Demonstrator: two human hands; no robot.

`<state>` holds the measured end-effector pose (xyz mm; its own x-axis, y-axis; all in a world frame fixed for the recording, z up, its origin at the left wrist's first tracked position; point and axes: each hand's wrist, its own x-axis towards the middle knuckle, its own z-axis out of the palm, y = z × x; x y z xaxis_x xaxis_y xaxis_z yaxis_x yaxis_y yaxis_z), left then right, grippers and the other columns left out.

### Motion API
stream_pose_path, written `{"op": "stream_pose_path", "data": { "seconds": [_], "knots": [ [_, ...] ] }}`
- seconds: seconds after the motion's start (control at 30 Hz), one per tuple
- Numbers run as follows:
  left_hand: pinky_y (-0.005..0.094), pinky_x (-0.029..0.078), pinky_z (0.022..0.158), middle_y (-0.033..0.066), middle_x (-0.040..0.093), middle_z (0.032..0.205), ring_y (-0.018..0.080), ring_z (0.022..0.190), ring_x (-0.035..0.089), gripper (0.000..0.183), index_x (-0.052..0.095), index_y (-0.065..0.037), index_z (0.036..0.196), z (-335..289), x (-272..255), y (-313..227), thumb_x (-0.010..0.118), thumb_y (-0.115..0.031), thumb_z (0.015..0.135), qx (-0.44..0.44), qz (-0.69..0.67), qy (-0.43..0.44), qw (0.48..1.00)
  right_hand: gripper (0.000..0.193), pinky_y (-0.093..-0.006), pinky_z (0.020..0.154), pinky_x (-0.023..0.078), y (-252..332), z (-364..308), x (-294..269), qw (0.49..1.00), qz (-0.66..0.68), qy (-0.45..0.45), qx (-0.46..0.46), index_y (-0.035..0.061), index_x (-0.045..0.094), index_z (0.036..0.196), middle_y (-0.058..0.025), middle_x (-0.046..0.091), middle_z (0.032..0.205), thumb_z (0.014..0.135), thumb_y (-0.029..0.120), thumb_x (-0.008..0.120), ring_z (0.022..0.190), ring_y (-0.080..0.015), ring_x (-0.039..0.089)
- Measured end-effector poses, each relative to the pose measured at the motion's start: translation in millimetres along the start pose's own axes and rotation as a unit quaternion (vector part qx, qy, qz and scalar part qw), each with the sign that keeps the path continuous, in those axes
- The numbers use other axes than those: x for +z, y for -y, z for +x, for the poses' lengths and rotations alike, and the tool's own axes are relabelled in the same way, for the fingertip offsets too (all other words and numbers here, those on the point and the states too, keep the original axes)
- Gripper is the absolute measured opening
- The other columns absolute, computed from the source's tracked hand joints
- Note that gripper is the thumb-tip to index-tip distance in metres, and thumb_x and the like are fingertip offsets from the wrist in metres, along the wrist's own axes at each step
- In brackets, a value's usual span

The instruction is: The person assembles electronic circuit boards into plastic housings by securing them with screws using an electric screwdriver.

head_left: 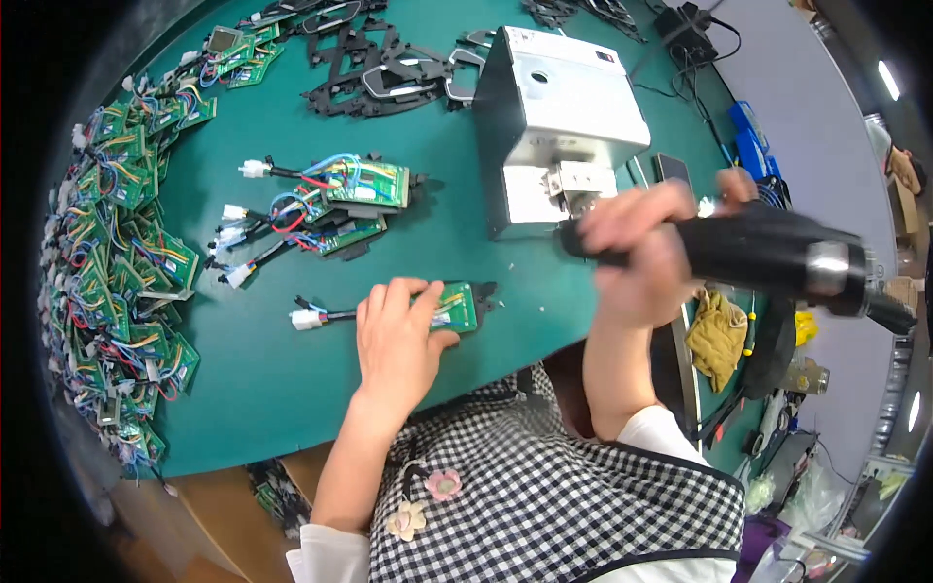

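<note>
My left hand (397, 335) lies over a green circuit board (458, 308) on a black plastic part, thumb and fingers gripping its sides; the palm side is hidden. A short cable with a white connector (307, 319) sticks out to the left. In my right hand (646, 243) is a black electric screwdriver (763, 253), held nearly level and blurred by motion. Its tip end points left, close to the front of a silver box-shaped screw feeder (573, 102). Beyond my left hand lie several wired boards (374, 185) on black plastic parts, cables pointing left.
A long heap of wired green boards (126, 262) lines the table's left edge. Black plastic frames (384, 83) lie at the back beside the feeder. To the right are a blue box (753, 141), a yellow-brown cloth (716, 338) and loose cables. Small white bits dot the green table (292, 408).
</note>
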<state>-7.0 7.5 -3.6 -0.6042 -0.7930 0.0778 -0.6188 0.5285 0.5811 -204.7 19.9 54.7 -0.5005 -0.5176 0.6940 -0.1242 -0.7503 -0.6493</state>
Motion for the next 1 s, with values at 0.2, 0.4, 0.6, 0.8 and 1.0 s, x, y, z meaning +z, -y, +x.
{"op": "stream_pose_path", "data": {
  "seconds": [0.2, 0.4, 0.6, 0.8, 1.0],
  "knots": [
    [0.0374, 0.037, 0.083, 0.009, 0.051, 0.104, 0.0267, 0.097, 0.048, 0.059, 0.056, -0.002, 0.11, -5, -7, 2, 0.077, -0.009, 0.056, 0.005, -0.025, -0.015, 1.0, 0.064, -0.0252, 0.053, 0.046, -11, 34, -22, 0.997, -0.061, 0.011, 0.04, -0.0047, 0.025, 0.127, -0.0063, 0.054, 0.061, 0.071, -0.005, 0.056, 0.05, -0.0153, 0.055],
    [0.0362, 0.036, 0.08, 0.008, 0.053, 0.099, 0.0256, 0.093, 0.049, 0.051, 0.059, -0.003, 0.105, -9, 0, 10, 0.075, -0.007, 0.058, 0.005, -0.015, -0.038, 0.999, 0.078, -0.0304, 0.054, 0.048, 18, -27, 0, 0.989, 0.069, 0.0, 0.133, -0.0016, 0.011, 0.132, -0.0083, 0.053, 0.064, 0.072, -0.002, 0.06, 0.053, -0.018, 0.054],
    [0.036, 0.036, 0.078, 0.0073, 0.053, 0.099, 0.0249, 0.092, 0.049, 0.051, 0.06, -0.004, 0.105, -5, -1, 10, 0.076, -0.008, 0.057, -0.005, -0.021, -0.034, 0.999, 0.079, -0.0257, 0.054, 0.046, 2, -56, 15, 0.965, 0.073, 0.068, 0.241, 0.0006, 0.011, 0.134, -0.0096, 0.055, 0.067, 0.07, -0.008, 0.056, 0.059, -0.0168, 0.055],
    [0.0353, 0.036, 0.077, 0.0052, 0.052, 0.094, 0.0231, 0.089, 0.049, 0.05, 0.06, -0.004, 0.103, -4, 2, 7, 0.076, -0.008, 0.056, -0.01, -0.021, -0.044, 0.999, 0.069, -0.026, 0.052, 0.044, -6, -50, 25, 0.93, 0.062, 0.137, 0.336, -0.0034, 0.022, 0.125, -0.011, 0.055, 0.066, 0.066, -0.004, 0.057, 0.052, -0.0167, 0.052],
    [0.035, 0.035, 0.077, 0.0042, 0.052, 0.092, 0.0225, 0.088, 0.048, 0.05, 0.061, -0.004, 0.102, -5, 4, 7, 0.076, -0.009, 0.055, -0.001, 0.001, -0.052, 0.999, 0.056, -0.0228, 0.05, 0.041, -14, -52, 13, 0.929, 0.025, 0.302, 0.213, -0.0032, 0.043, 0.112, -0.0061, 0.056, 0.064, 0.061, 0.001, 0.066, 0.056, -0.0102, 0.052]
  ]
}}
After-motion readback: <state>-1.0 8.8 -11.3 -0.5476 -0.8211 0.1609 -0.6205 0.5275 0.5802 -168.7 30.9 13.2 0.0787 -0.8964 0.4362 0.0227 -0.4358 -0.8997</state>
